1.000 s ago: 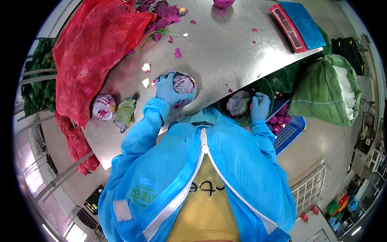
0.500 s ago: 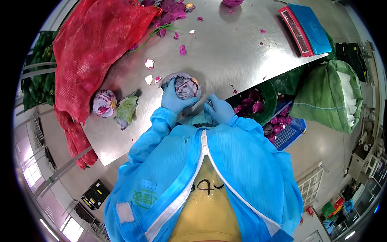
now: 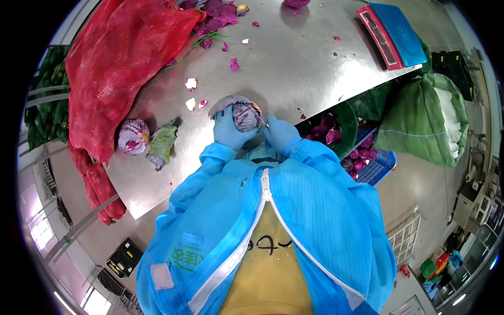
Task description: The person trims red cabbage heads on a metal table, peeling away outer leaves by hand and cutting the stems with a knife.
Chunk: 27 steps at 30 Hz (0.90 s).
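Note:
A red cabbage (image 3: pixel 245 116) rests on the metal table (image 3: pixel 294 63) in front of my body, an outer leaf lifting at its left. My left hand (image 3: pixel 231 132), in a blue glove, is closed around its near left side. At the cabbage's right side is my right hand (image 3: pixel 282 135), also gloved, with its fingers curled. A thin metal blade (image 3: pixel 263 122), apparently a small knife, sticks out from it towards the cabbage's stem end; its handle is hidden in the fist. Further left lie another red cabbage (image 3: pixel 133 137) and a loose green-purple leaf (image 3: pixel 163 143).
A red mesh sack (image 3: pixel 123 63) covers the table's left side. Purple leaf scraps (image 3: pixel 220 13) lie at the back. A red and blue scale (image 3: pixel 391 37) stands at the right edge. Below it are a green bin (image 3: pixel 344 123), a blue crate (image 3: pixel 380 170) and a green sack (image 3: pixel 420 126).
My right hand has moved left and up to the cabbage, bringing the blade against its right side. The cabbage has turned slightly in my left hand.

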{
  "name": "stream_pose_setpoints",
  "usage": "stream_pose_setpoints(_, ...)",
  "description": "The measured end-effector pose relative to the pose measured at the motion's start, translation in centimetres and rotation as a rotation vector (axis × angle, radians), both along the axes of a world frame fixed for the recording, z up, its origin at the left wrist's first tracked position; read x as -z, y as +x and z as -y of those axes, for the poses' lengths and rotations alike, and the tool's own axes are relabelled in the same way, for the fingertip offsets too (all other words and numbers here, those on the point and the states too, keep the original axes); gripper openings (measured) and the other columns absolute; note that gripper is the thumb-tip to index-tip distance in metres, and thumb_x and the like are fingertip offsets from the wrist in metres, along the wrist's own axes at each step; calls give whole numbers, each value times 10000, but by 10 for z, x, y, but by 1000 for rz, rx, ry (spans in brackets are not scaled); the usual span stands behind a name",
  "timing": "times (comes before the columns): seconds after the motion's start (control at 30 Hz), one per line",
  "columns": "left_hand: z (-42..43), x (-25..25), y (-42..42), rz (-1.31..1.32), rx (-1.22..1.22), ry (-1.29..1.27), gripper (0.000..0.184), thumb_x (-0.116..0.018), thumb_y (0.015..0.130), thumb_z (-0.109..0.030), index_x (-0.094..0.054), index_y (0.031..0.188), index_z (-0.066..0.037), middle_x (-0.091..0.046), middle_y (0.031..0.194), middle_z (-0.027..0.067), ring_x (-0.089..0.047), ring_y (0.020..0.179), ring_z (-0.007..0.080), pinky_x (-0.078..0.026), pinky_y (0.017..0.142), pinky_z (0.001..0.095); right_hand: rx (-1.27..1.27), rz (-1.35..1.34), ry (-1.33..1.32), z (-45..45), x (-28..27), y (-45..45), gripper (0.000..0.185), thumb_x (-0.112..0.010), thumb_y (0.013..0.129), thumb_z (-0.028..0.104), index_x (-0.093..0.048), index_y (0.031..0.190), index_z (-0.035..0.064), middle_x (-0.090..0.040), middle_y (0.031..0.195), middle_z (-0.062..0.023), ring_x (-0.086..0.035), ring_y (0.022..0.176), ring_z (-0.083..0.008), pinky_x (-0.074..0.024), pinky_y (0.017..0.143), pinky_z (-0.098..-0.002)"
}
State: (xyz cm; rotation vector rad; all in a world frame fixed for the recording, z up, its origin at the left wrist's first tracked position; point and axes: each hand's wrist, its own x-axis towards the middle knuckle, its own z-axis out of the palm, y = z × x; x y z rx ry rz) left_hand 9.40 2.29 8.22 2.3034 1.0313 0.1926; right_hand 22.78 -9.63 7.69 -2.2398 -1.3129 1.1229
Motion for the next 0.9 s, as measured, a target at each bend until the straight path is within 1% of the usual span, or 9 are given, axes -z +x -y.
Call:
stream_pose_setpoints(0.23, 1, -9, 6, -5, -166, -162, 985, -781, 519, -520, -397, 1271, -13, -485, 1191, 235, -476, 1127, 375, -431, 929, 438, 36, -6, -70, 6, -15, -2, 261, -475, 882, 244, -446, 996, 11, -620, 849, -253, -607, 802, -419, -463, 692, -506)
stream_pose_setpoints(0.3, 3, 3, 4, -25, -39, 70, 962, -777, 523, -519, -412, 1263, -24, -482, 1195, 225, -478, 1126, 364, -438, 921, 433, 16, -10, -169, 7, -11, -2, 264, -458, 882, 240, -463, 1008, 8, -626, 896, -253, -615, 837, -410, -471, 720, -501)
stream_pose_setpoints(0.47, 13, -5, 10, -28, -39, -17, 928, -774, 533, -511, -423, 1250, -38, -430, 1258, 217, -469, 1133, 356, -444, 918, 418, 60, 34, -141, -23, 60, 8, 274, -498, 867, 238, -441, 1011, 11, -618, 899, -254, -609, 849, -404, -477, 730, -486)
stream_pose_setpoints(0.6, 14, 14, -8, -80, -100, 82, 950, -804, 522, -495, -424, 1257, -31, -433, 1246, 215, -467, 1148, 357, -429, 952, 399, 128, 68, -145, -15, 50, 0, 338, -528, 852, 254, -442, 1080, 19, -614, 949, -256, -609, 897, -395, -477, 758, -479)
stream_pose_setpoints(0.67, 1, 34, -19, 242, -120, 10, 955, -845, 502, -434, -424, 1260, -34, -423, 1253, 201, -454, 1165, 322, -415, 966, 394, 285, -40, -52, -12, 46, 5, 412, -535, 845, 260, -414, 1182, 56, -616, 1024, -240, -603, 948, -394, -466, 814, -472)
stream_pose_setpoints(0.7, 1, 30, -21, 369, -105, 25, 819, -852, 566, -294, -449, 1232, -40, -480, 1204, 155, -503, 1107, 263, -434, 941, 366, 339, -105, -41, -9, 51, 6, 574, -555, 833, 275, -317, 1324, 95, -609, 1032, -253, -600, 938, -408, -465, 816, -473)
stream_pose_setpoints(0.73, 3, 34, -22, 362, -106, 17, 819, -852, 566, -294, -449, 1232, -40, -480, 1204, 155, -503, 1107, 263, -434, 941, 366, 339, -111, -51, -4, 55, 3, 574, -555, 833, 275, -317, 1324, 95, -609, 1032, -253, -600, 938, -408, -465, 816, -473)
stream_pose_setpoints(0.83, -5, 39, -4, 711, -475, -287, 469, -786, 647, -125, -562, 1054, -60, -580, 980, 97, -568, 968, 251, -462, 882, 329, 363, -210, 93, -5, 52, 6, 695, -563, 826, 274, -224, 1419, 145, -603, 1051, -258, -613, 919, -401, -468, 826, -445)
stream_pose_setpoints(0.9, -18, 37, 2, 685, -339, -95, 374, -724, 677, -50, -569, 1018, -53, -595, 963, 88, -581, 932, 207, -474, 847, 302, 566, -563, 217, 3, 42, 11, 733, -577, 817, 274, -205, 1441, 177, -596, 1092, -244, -614, 957, -369, -466, 844, -406)
